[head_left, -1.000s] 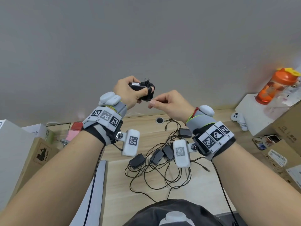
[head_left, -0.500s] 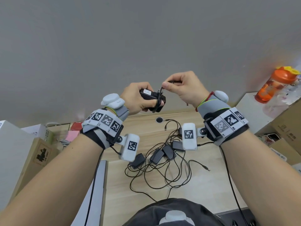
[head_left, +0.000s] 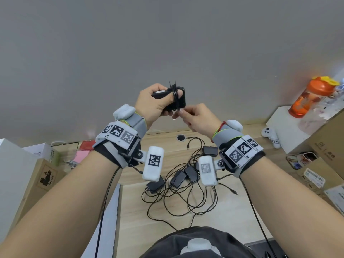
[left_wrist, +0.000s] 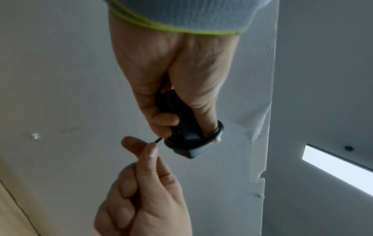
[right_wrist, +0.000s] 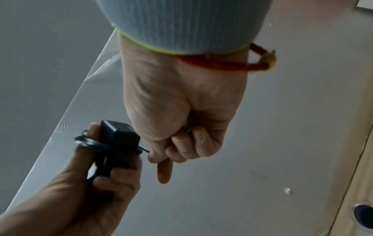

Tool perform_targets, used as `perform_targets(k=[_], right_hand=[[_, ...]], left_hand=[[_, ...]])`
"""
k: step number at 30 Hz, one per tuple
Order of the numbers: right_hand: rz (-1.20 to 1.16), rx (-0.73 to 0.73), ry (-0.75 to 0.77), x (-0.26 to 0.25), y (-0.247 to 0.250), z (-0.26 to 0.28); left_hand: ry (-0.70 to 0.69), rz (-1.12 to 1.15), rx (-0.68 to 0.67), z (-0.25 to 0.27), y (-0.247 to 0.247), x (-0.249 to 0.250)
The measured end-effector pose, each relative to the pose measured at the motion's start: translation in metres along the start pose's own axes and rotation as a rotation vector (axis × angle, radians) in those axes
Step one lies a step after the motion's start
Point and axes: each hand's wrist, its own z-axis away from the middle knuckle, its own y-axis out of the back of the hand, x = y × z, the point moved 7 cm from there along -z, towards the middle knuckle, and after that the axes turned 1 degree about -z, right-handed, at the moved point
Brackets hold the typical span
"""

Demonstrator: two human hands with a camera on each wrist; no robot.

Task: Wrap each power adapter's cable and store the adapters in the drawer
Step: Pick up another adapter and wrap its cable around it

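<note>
Since half a second ago the right hand point(head_left: 197, 118) has dropped from above the adapter point(head_left: 179, 101) to just below it, pinching the cable point(head_left: 176, 97) end. Left to right: boxes point(head_left: 42, 175) crowd the desk's left edge; the left hand point(head_left: 152, 105) grips the adapter, raised against the wall, cable looped round it and the thumb; four more adapters point(head_left: 178, 178) lie tangled on the desk point(head_left: 167, 220), bare wood nearer the body; a bottle point(head_left: 310, 96) stands far right.

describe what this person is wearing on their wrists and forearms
Both forearms are bare. Each wrist carries a grey ribbed cuff edged in lime green, a black strap with a white band of black square markers, and a white module on a bracket bearing one more marker. The right hand also has a red string bracelet; the left hand has none. Thin black cables trail from both rigs.
</note>
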Motion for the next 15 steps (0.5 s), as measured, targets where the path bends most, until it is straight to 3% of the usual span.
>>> perform_targets(k=[3, 7, 15], right_hand=[[0.153, 0.01, 0.0, -0.002, -0.009, 0.001], [0.188, 0.033, 0.005, -0.014, -0.014, 0.004], [-0.041, 0.179, 0.075, -0.034, -0.002, 0.006]], left_hand=[[0.062, 0.049, 0.125, -0.007, 0.012, -0.01], [0.104, 0.064, 0.214, -0.011, 0.025, -0.022], [0.067, 0.034, 0.183, -0.011, 0.028, -0.021]])
